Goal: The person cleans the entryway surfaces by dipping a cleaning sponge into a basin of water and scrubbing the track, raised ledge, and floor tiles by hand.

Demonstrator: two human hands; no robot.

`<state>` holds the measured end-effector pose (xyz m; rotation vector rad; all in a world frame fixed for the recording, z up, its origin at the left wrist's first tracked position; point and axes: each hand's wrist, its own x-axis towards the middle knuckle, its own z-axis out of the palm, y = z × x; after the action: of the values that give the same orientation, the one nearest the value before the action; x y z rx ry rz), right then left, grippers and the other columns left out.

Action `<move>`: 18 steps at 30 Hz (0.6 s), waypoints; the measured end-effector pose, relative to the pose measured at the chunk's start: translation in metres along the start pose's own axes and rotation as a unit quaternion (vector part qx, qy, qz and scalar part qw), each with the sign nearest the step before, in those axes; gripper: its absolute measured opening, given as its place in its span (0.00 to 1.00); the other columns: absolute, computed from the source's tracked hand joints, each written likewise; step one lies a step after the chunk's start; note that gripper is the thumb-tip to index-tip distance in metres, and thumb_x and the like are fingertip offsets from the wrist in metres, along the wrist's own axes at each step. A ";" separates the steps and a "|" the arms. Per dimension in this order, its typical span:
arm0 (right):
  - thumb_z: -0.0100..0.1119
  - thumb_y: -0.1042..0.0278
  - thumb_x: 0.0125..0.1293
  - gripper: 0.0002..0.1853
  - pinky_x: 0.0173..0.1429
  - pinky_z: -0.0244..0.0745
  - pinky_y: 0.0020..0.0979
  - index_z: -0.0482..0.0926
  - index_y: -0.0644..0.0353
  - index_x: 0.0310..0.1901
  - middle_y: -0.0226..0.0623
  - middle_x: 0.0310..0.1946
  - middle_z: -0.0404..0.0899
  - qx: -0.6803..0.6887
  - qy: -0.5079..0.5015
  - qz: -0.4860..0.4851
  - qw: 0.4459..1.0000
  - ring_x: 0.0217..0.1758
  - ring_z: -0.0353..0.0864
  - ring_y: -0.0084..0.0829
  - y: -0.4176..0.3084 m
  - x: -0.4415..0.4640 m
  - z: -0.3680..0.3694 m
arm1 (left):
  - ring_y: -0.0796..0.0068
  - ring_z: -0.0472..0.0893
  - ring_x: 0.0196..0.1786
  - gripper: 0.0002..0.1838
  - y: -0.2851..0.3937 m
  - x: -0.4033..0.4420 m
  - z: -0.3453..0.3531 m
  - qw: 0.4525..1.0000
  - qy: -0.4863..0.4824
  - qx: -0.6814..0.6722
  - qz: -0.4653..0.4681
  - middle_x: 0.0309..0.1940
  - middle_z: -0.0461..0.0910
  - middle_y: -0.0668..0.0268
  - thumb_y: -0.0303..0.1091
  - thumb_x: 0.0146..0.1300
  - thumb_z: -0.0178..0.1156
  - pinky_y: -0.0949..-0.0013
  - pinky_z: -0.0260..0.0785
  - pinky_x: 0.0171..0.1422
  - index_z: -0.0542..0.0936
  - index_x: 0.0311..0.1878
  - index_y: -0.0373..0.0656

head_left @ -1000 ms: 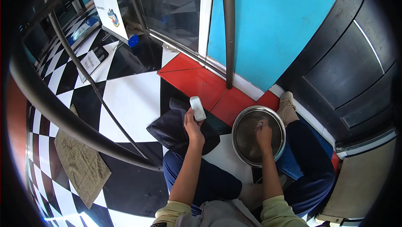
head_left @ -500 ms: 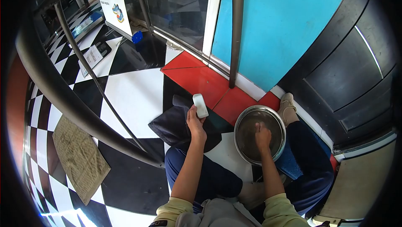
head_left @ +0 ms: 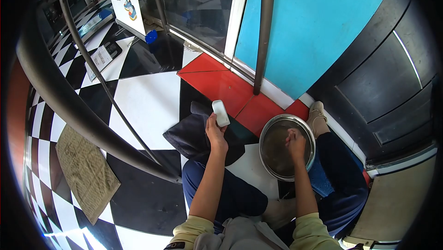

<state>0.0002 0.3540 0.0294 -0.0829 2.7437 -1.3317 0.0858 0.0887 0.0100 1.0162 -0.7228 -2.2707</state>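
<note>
A small white block-like object (head_left: 220, 114) is gripped by my left hand (head_left: 215, 132), above a dark cloth (head_left: 189, 134) lying on the floor. My right hand (head_left: 296, 143) is over a round metal basin (head_left: 264, 163), with its fingers curled together. Whatever those fingers hold, if anything, is too small to make out. The basin contains murky, brownish liquid and stands between my legs, close to my right shoe.
A dark metal rail (head_left: 92, 132) curves across the left side, past a tan mat (head_left: 87, 174). Red tiles (head_left: 217, 81) border the turquoise wall (head_left: 304, 24). A black door (head_left: 383, 74) stands at the right, beside a blue mat (head_left: 319, 178).
My right hand has risen slightly and shifted right within the basin's outline, its fingers now more visible. My left hand keeps hold of the white object. The view has shifted slightly.
</note>
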 end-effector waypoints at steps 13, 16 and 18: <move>0.46 0.65 0.71 0.12 0.33 0.73 0.29 0.77 0.62 0.45 0.37 0.26 0.79 0.303 -0.004 0.199 0.932 0.25 0.76 0.28 0.053 0.012 -0.003 | 0.75 0.79 0.42 0.19 0.000 0.004 -0.003 1.000 0.001 -0.013 -0.007 0.42 0.79 0.68 0.46 0.66 0.54 0.70 0.70 0.46 0.77 0.51 0.42; 0.46 0.69 0.71 0.13 0.37 0.76 0.26 0.75 0.66 0.50 0.39 0.32 0.80 0.424 -0.018 0.222 0.878 0.29 0.78 0.28 0.040 0.015 -0.022 | 0.74 0.78 0.44 0.19 0.001 0.003 0.000 1.000 0.005 -0.009 -0.014 0.43 0.78 0.68 0.46 0.65 0.54 0.70 0.68 0.49 0.76 0.51 0.42; 0.47 0.73 0.70 0.14 0.42 0.79 0.26 0.73 0.68 0.54 0.41 0.36 0.80 0.439 -0.041 0.206 0.873 0.34 0.79 0.29 0.028 0.015 -0.032 | 0.74 0.77 0.46 0.20 0.001 0.002 0.001 1.000 0.004 -0.007 -0.018 0.44 0.78 0.67 0.47 0.64 0.54 0.69 0.67 0.51 0.76 0.52 0.42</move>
<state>-0.0184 0.3949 0.0261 0.4622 1.6884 -2.1637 0.0840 0.0869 0.0104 1.0392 -0.6884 -2.2977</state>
